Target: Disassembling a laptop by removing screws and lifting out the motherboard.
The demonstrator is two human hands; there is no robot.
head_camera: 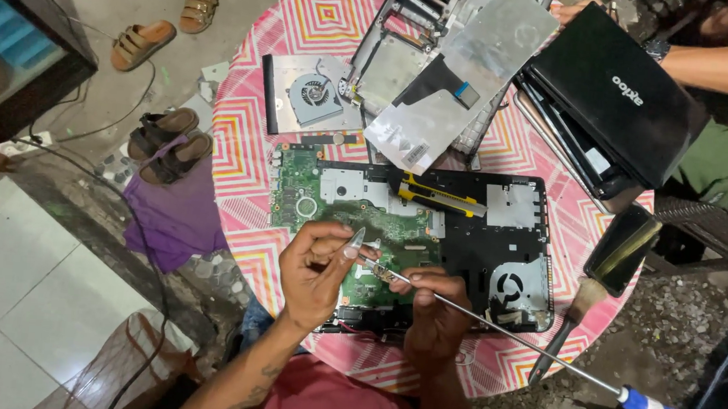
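While the right hand [435,310] pinches the long screwdriver [543,348] shaft and the left hand [314,270] grips a small part above the green circuit board [329,210], a slipping tip could scratch the board.

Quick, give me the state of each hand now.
Left hand: closed, pinching something small, cannot tell what.
Right hand: closed on the screwdriver shaft.

Knife [441,197] on opened laptop [500,241]; brush [571,320] right, fan [312,95] behind.
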